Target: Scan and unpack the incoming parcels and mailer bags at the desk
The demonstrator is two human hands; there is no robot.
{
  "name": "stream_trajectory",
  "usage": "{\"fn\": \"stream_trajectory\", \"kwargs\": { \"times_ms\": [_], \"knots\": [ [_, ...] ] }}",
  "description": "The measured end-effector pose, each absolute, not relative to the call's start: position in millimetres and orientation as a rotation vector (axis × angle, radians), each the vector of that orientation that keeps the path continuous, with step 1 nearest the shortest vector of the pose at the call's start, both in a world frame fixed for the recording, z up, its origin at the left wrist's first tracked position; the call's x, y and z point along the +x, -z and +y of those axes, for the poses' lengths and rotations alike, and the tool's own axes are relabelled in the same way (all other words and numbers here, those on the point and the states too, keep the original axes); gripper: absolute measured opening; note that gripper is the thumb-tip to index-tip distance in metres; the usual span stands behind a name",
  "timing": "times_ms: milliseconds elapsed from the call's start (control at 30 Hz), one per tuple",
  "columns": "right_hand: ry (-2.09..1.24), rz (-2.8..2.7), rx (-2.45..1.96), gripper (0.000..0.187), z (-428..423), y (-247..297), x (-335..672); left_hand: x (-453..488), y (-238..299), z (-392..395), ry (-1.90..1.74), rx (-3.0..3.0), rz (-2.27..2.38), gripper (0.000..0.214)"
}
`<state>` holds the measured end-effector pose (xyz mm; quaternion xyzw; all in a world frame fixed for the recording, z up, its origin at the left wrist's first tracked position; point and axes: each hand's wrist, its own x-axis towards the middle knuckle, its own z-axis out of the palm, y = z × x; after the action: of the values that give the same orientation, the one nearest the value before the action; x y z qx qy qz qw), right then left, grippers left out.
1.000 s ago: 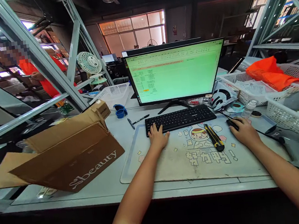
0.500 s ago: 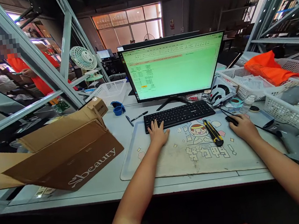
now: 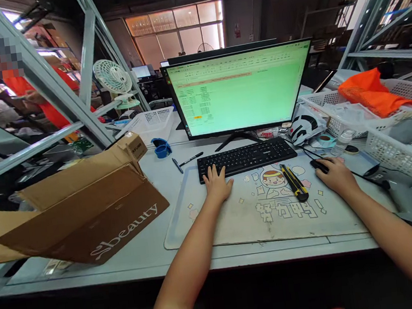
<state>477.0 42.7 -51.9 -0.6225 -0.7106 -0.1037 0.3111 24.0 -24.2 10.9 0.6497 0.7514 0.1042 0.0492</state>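
Worktop, near edge: pale mat with cartoon print. Cutter, yellow and black, lies aslant on mat between the two hands. Brown box at left, flaps open, lettered "Sbeauty". Scanner at right, just beyond the right forearm.

Left hand: fingers spread, tips on near left corner of keyboard, which sits along mat's far edge. Right hand: curved over black mouse, holding it, on right part of mat; mouse front shows past the fingers.

Two pens lie left of keyboard. Clear bottle stands beyond right hand; white basket to its right. Orange cloth drapes farther back.

Behind keyboard, monitor, lit, spreadsheet on green; text too small to read. Farther left, pale fan; past the metal frame, a person in orange. Window in far wall.
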Motion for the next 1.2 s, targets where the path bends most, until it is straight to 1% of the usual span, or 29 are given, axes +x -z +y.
{"fn": "stream_trajectory", "kwargs": {
  "times_ms": [167,333,567,733,900,1200],
  "knots": [
    [0.262,-1.875,-1.652,0.046,35,40,469,26,-14,-24,-0.289,2.002,2.315,0.070],
    [0.251,-1.832,-1.681,0.051,28,28,462,26,-12,-18,-0.324,2.033,2.339,0.068],
    [0.195,-1.818,-1.812,0.049,28,28,460,27,-8,-12,-0.401,2.011,2.382,0.063],
    [0.179,-1.824,-1.808,0.050,29,29,461,27,-11,-16,-0.429,2.040,2.380,0.066],
    [0.164,-1.785,-1.859,0.051,28,26,459,27,-11,-18,-0.367,2.025,2.384,0.065],
    [0.211,-1.753,-1.883,0.047,26,23,457,26,-9,-16,-0.308,2.025,2.366,0.069]
  ]
}}
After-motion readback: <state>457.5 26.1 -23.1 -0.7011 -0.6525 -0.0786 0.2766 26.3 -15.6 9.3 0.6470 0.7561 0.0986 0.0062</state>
